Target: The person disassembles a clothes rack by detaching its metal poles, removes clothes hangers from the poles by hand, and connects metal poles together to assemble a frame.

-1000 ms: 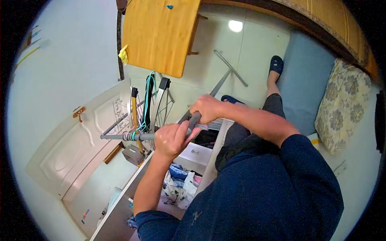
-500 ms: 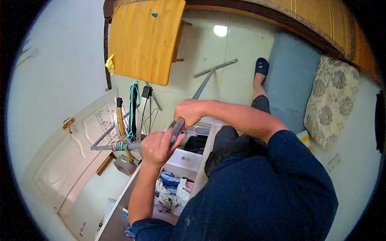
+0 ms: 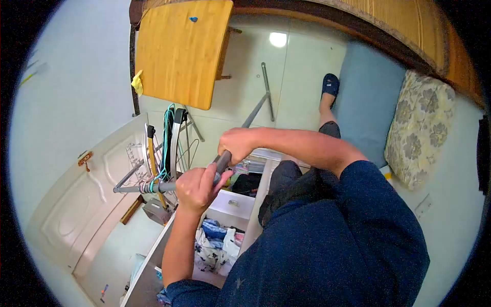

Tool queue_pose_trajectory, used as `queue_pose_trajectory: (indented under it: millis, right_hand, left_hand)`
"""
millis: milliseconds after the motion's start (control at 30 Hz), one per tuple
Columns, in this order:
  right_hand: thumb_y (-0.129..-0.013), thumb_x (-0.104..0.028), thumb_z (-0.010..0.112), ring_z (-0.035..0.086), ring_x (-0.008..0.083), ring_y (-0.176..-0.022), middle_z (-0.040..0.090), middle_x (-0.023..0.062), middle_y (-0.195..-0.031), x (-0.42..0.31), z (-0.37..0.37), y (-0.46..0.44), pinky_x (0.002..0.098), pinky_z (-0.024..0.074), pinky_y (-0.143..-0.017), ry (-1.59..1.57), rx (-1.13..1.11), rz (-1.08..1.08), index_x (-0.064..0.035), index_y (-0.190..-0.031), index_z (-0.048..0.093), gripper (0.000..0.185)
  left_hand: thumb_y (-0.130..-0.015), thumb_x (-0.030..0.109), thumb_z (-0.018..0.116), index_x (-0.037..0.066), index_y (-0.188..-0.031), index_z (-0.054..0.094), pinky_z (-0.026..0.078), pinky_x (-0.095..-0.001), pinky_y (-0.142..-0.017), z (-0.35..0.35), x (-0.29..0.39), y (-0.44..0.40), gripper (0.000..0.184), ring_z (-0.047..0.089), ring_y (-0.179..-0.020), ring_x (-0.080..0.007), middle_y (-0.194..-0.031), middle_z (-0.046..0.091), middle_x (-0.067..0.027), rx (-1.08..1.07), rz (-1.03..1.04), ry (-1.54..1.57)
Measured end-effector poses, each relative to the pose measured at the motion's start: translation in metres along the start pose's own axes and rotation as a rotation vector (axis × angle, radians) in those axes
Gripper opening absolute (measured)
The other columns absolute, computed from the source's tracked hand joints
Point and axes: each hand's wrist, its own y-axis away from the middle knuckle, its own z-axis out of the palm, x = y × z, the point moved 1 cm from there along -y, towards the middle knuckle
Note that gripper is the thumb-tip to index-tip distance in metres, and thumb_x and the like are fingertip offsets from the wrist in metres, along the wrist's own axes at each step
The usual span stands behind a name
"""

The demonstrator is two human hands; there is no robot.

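Note:
A grey metal clothes rack stretches between my hands, its upright pole (image 3: 254, 111) ending in a crossbar foot (image 3: 265, 77) toward the floor. My right hand (image 3: 236, 145) is wrapped around this pole. Close beside it, my left hand (image 3: 195, 187) grips the rack where the upright meets the top rail (image 3: 134, 189). Teal hangers (image 3: 168, 134) and several others hang from that rail at the left. The fingers of both hands are closed, and the joint itself is partly hidden by my left hand.
A wooden table (image 3: 181, 56) stands at the upper left with a yellow cloth (image 3: 137, 83) at its corner. Below my hands are an open drawer of clothes (image 3: 217, 245) and a white drawer front (image 3: 232, 203). A blue mat (image 3: 371, 92) and floral cushion (image 3: 419, 128) lie right.
The crossbar foot has turned from lying nearly sideways to pointing nearly up and down in the view. Both hands stay on the rack in about the same places.

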Motion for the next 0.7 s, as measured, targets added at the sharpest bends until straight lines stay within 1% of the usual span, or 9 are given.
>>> queue_pose_trajectory:
  millis: [33, 67, 100, 167, 233, 300, 467, 600, 700]
  right_hand:
    - [-0.069, -0.026, 0.080, 0.065, 0.0392, -0.070, 0.067, 0.0131, -0.071, 0.000, 0.003, 0.003, 0.0501, 0.0484, -0.064, -0.053, 0.071, -0.030, -0.0096, -0.076, 0.066, 0.023]
    - [-0.064, -0.022, 0.077, 0.067, 0.0399, -0.079, 0.069, 0.0149, -0.077, 0.000, 0.007, 0.010, 0.0513, 0.0499, -0.069, -0.082, 0.143, 0.049, -0.0091, -0.082, 0.066, 0.024]
    - [-0.064, -0.022, 0.077, 0.067, 0.0399, -0.079, 0.069, 0.0149, -0.077, 0.005, 0.019, 0.014, 0.0513, 0.0499, -0.069, -0.084, 0.142, 0.042, -0.0091, -0.082, 0.066, 0.024]
    - [-0.062, -0.020, 0.076, 0.066, 0.0403, -0.080, 0.069, 0.0136, -0.078, 0.020, 0.051, 0.020, 0.0523, 0.0497, -0.069, -0.016, 0.567, 0.038, -0.0104, -0.082, 0.065, 0.024]
    - [-0.061, -0.021, 0.075, 0.067, 0.0402, -0.080, 0.068, 0.0131, -0.076, 0.016, 0.044, 0.024, 0.0529, 0.0501, -0.069, -0.025, 0.475, 0.102, -0.0122, -0.080, 0.066, 0.022]
    - [-0.061, -0.025, 0.074, 0.067, 0.0400, -0.079, 0.068, 0.0139, -0.073, 0.014, 0.035, 0.024, 0.0537, 0.0507, -0.070, 0.050, 0.230, 0.146, -0.0137, -0.076, 0.067, 0.020]
    - [-0.063, -0.026, 0.072, 0.068, 0.0398, -0.071, 0.067, 0.0139, -0.067, 0.012, 0.029, 0.030, 0.0521, 0.0524, -0.065, 0.087, 0.259, 0.089, -0.0126, -0.071, 0.067, 0.017]
    - [-0.062, -0.025, 0.072, 0.068, 0.0400, -0.071, 0.066, 0.0143, -0.066, 0.017, 0.035, 0.035, 0.0526, 0.0521, -0.066, 0.074, 0.300, 0.087, -0.0117, -0.070, 0.066, 0.016]
    - [-0.062, -0.024, 0.072, 0.067, 0.0402, -0.071, 0.066, 0.0149, -0.067, 0.019, 0.029, 0.037, 0.0528, 0.0521, -0.066, 0.054, 0.334, 0.082, -0.0111, -0.069, 0.065, 0.016]
  left_hand:
    - [-0.072, 0.022, 0.093, 0.004, -0.093, 0.068, 0.047, -0.0351, -0.046, -0.001, 0.000, 0.000, 0.037, 0.060, -0.052, -0.0225, -0.063, 0.059, -0.0059, 0.017, 0.002, 0.026]
    - [-0.072, 0.022, 0.093, 0.004, -0.093, 0.067, 0.046, -0.0349, -0.046, -0.002, 0.001, 0.001, 0.038, 0.059, -0.052, -0.0226, -0.063, 0.059, -0.0059, 0.001, 0.000, 0.006]
    - [-0.072, 0.022, 0.093, 0.004, -0.093, 0.067, 0.046, -0.0349, -0.046, -0.001, 0.002, 0.001, 0.038, 0.059, -0.052, -0.0226, -0.063, 0.059, -0.0059, -0.001, -0.003, 0.000]
    - [-0.072, 0.023, 0.093, 0.003, -0.093, 0.067, 0.046, -0.0347, -0.046, 0.003, 0.004, 0.005, 0.039, 0.059, -0.053, -0.0226, -0.063, 0.059, -0.0059, -0.020, 0.012, 0.031]
    - [-0.071, 0.024, 0.094, 0.004, -0.093, 0.067, 0.046, -0.0347, -0.047, 0.005, 0.009, 0.007, 0.040, 0.060, -0.054, -0.0224, -0.063, 0.059, -0.0058, -0.062, 0.007, 0.032]
    - [-0.073, 0.029, 0.092, 0.003, -0.094, 0.068, 0.044, -0.0340, -0.046, 0.008, 0.008, 0.010, 0.042, 0.054, -0.049, -0.0214, -0.060, 0.050, -0.0031, -0.025, 0.013, 0.050]
    - [-0.072, 0.026, 0.093, 0.002, -0.098, 0.067, 0.044, -0.0344, -0.046, 0.003, 0.010, 0.011, 0.044, 0.056, -0.050, -0.0217, -0.061, 0.052, -0.0038, -0.045, 0.012, 0.095]
    - [-0.071, 0.025, 0.094, 0.001, -0.099, 0.068, 0.045, -0.0348, -0.047, 0.002, 0.011, 0.018, 0.045, 0.057, -0.052, -0.0225, -0.063, 0.055, -0.0046, -0.038, 0.009, 0.098]
    - [-0.071, 0.026, 0.094, -0.001, -0.106, 0.067, 0.045, -0.0351, -0.047, -0.001, 0.009, 0.018, 0.052, 0.058, -0.053, -0.0230, -0.065, 0.058, -0.0056, -0.055, 0.018, 0.089]
